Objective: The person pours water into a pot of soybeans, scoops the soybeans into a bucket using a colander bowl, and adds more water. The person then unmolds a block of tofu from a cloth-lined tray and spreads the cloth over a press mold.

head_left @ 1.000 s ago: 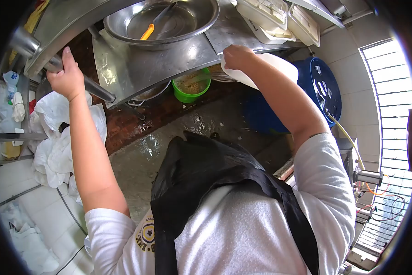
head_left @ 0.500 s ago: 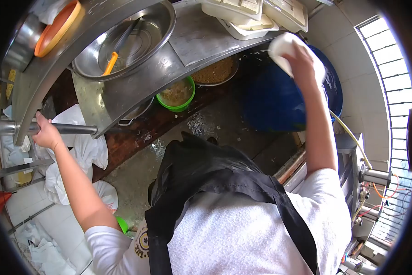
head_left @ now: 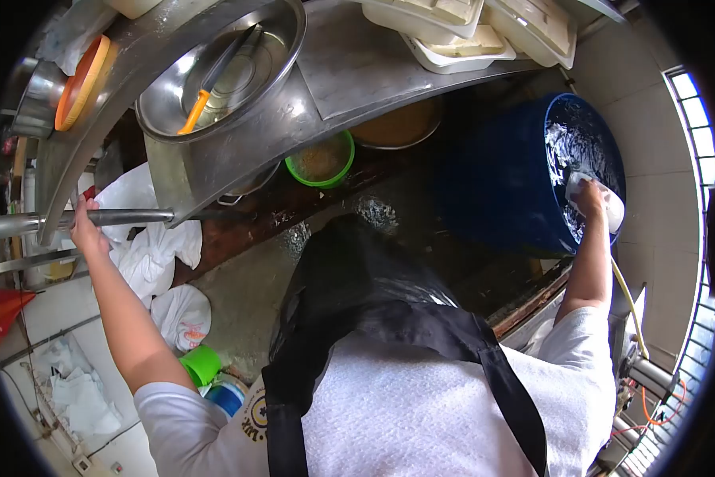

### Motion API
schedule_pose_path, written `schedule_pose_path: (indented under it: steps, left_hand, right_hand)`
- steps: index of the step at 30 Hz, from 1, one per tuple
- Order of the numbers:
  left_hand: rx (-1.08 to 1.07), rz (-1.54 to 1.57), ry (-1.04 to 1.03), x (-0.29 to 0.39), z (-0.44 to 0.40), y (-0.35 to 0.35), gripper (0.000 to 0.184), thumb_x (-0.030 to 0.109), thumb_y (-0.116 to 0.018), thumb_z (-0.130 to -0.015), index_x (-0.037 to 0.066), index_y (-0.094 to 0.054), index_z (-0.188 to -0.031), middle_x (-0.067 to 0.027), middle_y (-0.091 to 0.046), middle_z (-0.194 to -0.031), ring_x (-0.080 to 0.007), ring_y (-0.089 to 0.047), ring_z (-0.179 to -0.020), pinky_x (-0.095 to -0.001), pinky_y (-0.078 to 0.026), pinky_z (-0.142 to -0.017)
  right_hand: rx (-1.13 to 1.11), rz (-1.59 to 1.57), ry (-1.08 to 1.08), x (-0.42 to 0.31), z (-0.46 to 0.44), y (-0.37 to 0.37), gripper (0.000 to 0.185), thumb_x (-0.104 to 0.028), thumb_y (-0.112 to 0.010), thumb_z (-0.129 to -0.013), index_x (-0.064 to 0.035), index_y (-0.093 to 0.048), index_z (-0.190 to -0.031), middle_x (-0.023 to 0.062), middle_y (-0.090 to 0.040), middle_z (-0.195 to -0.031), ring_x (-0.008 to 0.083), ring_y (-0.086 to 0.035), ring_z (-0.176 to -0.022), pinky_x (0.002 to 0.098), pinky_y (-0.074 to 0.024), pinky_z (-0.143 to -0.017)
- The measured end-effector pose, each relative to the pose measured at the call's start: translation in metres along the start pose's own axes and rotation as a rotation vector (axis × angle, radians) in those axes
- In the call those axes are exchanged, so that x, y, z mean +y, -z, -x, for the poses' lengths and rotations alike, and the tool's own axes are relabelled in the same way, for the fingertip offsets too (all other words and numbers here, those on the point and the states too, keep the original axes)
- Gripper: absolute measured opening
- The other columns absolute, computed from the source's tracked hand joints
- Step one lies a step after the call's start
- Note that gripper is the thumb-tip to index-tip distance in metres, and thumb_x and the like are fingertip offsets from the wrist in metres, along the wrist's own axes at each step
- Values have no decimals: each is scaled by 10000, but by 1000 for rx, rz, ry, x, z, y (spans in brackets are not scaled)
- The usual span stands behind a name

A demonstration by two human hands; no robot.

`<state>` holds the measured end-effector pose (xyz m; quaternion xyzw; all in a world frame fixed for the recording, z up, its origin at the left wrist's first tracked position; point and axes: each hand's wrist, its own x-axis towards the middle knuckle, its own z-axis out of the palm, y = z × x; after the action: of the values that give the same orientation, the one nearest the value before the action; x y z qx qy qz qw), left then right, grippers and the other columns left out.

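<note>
At the right, my right hand [head_left: 589,199] is closed on a white plastic container [head_left: 613,211], held at the mouth of a big blue barrel [head_left: 500,179]. Rippling water [head_left: 562,143] shows inside the barrel, and part of the container lies over it. On the other side, my left hand [head_left: 89,230] grips a round metal bar [head_left: 139,216], a leg of the steel table [head_left: 250,131]; some of its fingers are hidden behind the metal. White plastic bags [head_left: 152,258] hang just below that bar.
A steel basin [head_left: 155,103] with an orange-handled knife [head_left: 202,99] rests on the table. White tubs of pale blocks [head_left: 453,56] stand at its far right. Beneath are a green-rimmed bowl [head_left: 321,163] and a wide pan [head_left: 397,131]. A yellowish hose [head_left: 627,298] runs below the barrel.
My right hand has lowered the white container from in front of the barrel to the water at its mouth. The view has shifted slightly. My left hand keeps its grip on the bar.
</note>
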<state>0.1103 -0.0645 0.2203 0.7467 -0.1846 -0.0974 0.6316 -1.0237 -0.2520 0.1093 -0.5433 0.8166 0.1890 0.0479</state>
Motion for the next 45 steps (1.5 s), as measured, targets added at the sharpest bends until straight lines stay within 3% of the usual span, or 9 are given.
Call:
schedule_pose_path:
  steps: [7,9,19,20,23,25,31,33,45]
  left_hand:
    - [16,-49,99,0,-1,0,455,415,-784,-906,49,-733,-1172,-39,-744,-1101,-127,-690,-1036,-246,-381,-679]
    - [12,24,86,-3,-2,0,449,396,-796,-905,33,-735,-1162,-44,-744,-1081,-136,-692,-1016,-246,-413,-714]
    - [-10,57,16,8,19,-10,257,322,-781,-927,75,-755,-993,-15,-721,-876,-105,-651,-806,-247,-425,-709]
    - [5,67,16,13,24,-13,257,322,-781,-927,75,-755,-993,-15,-721,-876,-105,-651,-806,-247,-425,-709]
    - [-27,55,-18,2,9,-6,250,297,-785,-924,63,-730,-994,-12,-695,-841,-105,-635,-770,-251,-430,-679]
    - [6,82,28,15,23,-14,239,257,-803,-913,50,-710,-988,-21,-673,-816,-113,-620,-753,-279,-474,-695]
    - [4,182,-24,12,22,-17,222,169,-816,-899,11,-705,-1007,-49,-652,-808,-135,-623,-734,-296,-537,-741]
    - [-16,223,-41,9,21,-18,236,170,-816,-900,-4,-708,-1017,-49,-650,-805,-135,-623,-729,-296,-537,-735]
    - [72,188,-227,4,26,-29,225,192,-775,-918,-27,-729,-891,-66,-677,-768,-127,-605,-667,-302,-512,-658]
  right_hand:
    - [269,370,393,28,-80,-86,282,-230,-604,-900,-37,-741,-1054,220,-714,-1197,405,-664,-1174,537,-542,-952]
    - [226,-89,185,6,-72,-87,295,-226,-592,-912,-14,-739,-1054,241,-740,-1007,438,-721,-947,541,-566,-883]
    - [125,279,302,40,-155,-174,464,-199,-475,-955,20,-598,-1345,293,-623,-1351,465,-617,-1223,520,-502,-1041]
    - [700,1,368,77,-226,-256,486,-186,-471,-947,64,-558,-1355,301,-628,-1340,477,-609,-1231,517,-486,-1060]
    - [323,-252,117,5,-130,-146,515,-284,-546,-970,33,-565,-1376,291,-669,-1267,445,-629,-1205,502,-486,-1037]
    - [483,-330,257,6,-124,-136,507,-340,-604,-970,27,-615,-1319,269,-700,-1211,420,-668,-1133,486,-513,-970]
    - [745,-1294,-251,2,-59,-62,512,-480,-690,-970,25,-634,-907,171,-726,-765,232,-699,-693,396,-525,-701]
    - [885,-1168,-312,-19,9,1,528,-502,-675,-985,-6,-578,-835,135,-691,-678,194,-655,-584,370,-517,-639]
    - [977,-1439,196,-106,241,133,296,-353,-721,-998,-110,-612,-867,-6,-561,-632,103,-559,-610,266,-474,-644]
